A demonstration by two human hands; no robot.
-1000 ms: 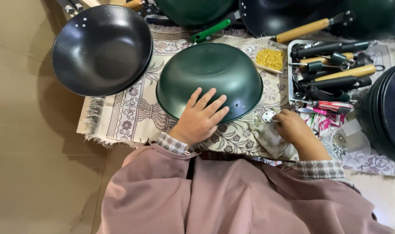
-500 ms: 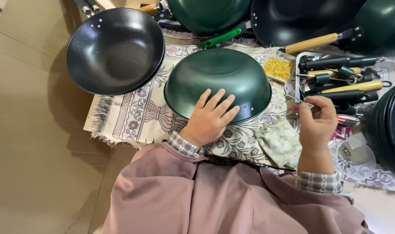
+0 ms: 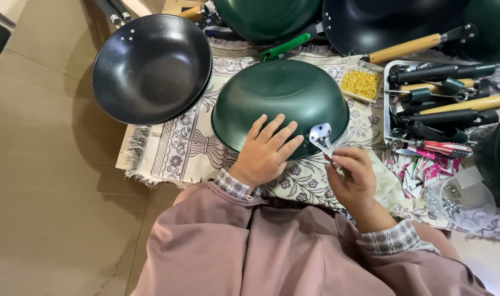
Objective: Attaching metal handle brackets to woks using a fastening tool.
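A dark green wok (image 3: 277,93) lies upside down on a patterned cloth (image 3: 178,148). My left hand (image 3: 266,151) rests flat on its near side, fingers spread. My right hand (image 3: 351,178) pinches a small silver metal bracket (image 3: 320,134) and holds it against the wok's near right rim, just beside my left fingertips.
A black wok (image 3: 151,66) sits open side up at the left. More woks line the back edge. A tray (image 3: 389,96) at the right holds several black and wooden handles. A small box of yellow screws (image 3: 360,83) stands beside it; a clear tub (image 3: 463,194) sits at near right.
My right hand lifted from the cloth with the silver bracket and brought it left to the wok's rim. My left hand stayed on the wok. The camera view shifted.
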